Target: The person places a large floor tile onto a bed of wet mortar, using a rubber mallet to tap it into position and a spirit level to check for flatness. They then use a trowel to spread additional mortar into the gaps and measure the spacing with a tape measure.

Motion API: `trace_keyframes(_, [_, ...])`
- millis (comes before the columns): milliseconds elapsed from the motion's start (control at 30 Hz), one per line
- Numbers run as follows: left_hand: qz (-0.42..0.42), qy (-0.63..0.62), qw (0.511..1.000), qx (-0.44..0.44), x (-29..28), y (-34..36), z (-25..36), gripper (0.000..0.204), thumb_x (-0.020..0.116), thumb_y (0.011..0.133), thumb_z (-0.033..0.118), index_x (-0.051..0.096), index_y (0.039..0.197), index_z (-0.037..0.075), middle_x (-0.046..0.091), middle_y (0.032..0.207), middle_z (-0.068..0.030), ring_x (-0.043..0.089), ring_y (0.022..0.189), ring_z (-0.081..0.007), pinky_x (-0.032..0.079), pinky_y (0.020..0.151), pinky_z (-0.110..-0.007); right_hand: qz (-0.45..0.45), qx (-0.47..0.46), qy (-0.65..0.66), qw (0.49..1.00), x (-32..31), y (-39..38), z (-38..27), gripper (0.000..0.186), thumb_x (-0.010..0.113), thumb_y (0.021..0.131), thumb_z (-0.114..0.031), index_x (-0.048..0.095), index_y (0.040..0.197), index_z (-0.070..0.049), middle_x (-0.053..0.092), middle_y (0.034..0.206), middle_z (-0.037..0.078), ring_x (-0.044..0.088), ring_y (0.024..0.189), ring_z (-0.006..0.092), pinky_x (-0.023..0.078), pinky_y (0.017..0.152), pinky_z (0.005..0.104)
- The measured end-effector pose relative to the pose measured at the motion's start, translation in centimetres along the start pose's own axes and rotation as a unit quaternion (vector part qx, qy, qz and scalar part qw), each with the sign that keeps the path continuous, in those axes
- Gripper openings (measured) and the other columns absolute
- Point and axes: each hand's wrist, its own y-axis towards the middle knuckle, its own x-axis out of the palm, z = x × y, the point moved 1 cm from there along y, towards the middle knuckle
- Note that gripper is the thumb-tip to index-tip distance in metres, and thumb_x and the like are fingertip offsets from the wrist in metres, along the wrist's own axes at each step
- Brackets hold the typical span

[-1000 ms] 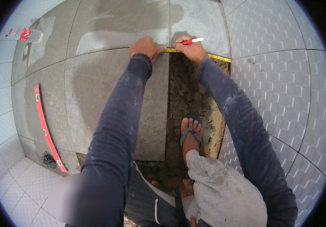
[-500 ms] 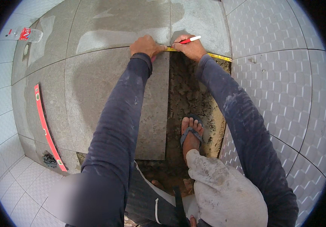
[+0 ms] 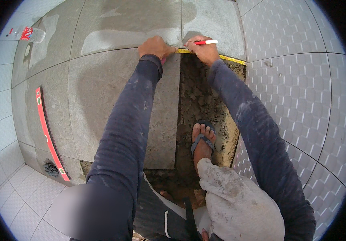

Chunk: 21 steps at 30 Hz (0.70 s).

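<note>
A yellow tape measure (image 3: pixel 233 60) stretches along the joint at the far end of the bare strip, running right to the textured wall. My left hand (image 3: pixel 154 47) is closed on its left end, with a bit of pink showing under the palm. Over the tape, my right hand (image 3: pixel 206 52) grips a red pen (image 3: pixel 206 42) with a white end, held almost level and pointing right. The fingers of this hand rest close to the tape, at the edge of the grey floor tile (image 3: pixel 215 28) beyond. The pen's tip is hidden by the fingers.
A strip of rough dark mortar (image 3: pixel 195 92) lies between the large grey tile (image 3: pixel 163 120) and the right wall (image 3: pixel 289 92); a sandalled foot (image 3: pixel 203 144) stands in it. Left are a red spirit level (image 3: pixel 48 134), a dark lump (image 3: pixel 51 169) and a clear bottle (image 3: pixel 36 35).
The pen has tipped flatter, its white end shifting slightly right and down. My right fingers have moved a little; my left hand stays at the tape's left end.
</note>
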Motion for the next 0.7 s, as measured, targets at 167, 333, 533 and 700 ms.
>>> trace_keyframes(167, [0.016,0.013,1.0,0.012,-0.1,0.0,0.0,0.059,0.073,0.075,0.065,0.068,0.061,0.009,0.066,0.057,-0.0084,0.071,0.064,-0.025,0.054,0.065,-0.038,0.171,0.105,0.173,0.964,-0.8,-3.0,0.7,0.036,0.063,0.095,-0.027,0.067,0.074,0.003,0.067,0.074,0.006,0.059,0.065,0.0127,0.049,0.066,0.031])
trace_keyframes(333, [-0.051,-0.053,0.995,0.066,-0.8,0.4,-0.8,0.062,0.073,0.076,0.064,0.062,0.057,0.006,0.058,0.048,-0.0086,0.062,0.051,-0.0226,0.049,0.054,-0.038,0.311,0.332,0.287,0.843,-1.7,-6.6,1.9,0.029,0.054,0.101,-0.031,0.058,0.101,-0.002,0.062,0.075,0.007,0.059,0.061,0.0178,0.042,0.051,0.0307])
trace_keyframes(533, [-0.12,-0.15,0.971,0.145,-2.5,-3.4,-3.8,0.066,0.07,0.078,0.065,0.062,0.058,0.003,0.049,0.046,-0.0043,0.048,0.043,-0.0156,0.038,0.045,-0.037,0.302,0.308,0.394,0.812,-3.7,-11.7,-1.5,0.018,0.057,0.101,-0.026,0.055,0.1,-0.008,0.06,0.075,0.003,0.055,0.057,0.0135,0.035,0.045,0.0291])
trace_keyframes(700, [-0.128,-0.155,0.967,0.159,-3.0,-12.7,-5.1,0.068,0.073,0.075,0.066,0.066,0.061,0.0,0.048,0.05,-0.0032,0.044,0.046,-0.0134,0.036,0.046,-0.036,0.273,0.269,0.408,0.829,-5.2,-22.7,-7.4,0.012,0.059,0.1,-0.021,0.058,0.102,-0.01,0.064,0.078,0.004,0.059,0.059,0.0128,0.034,0.041,0.0255])
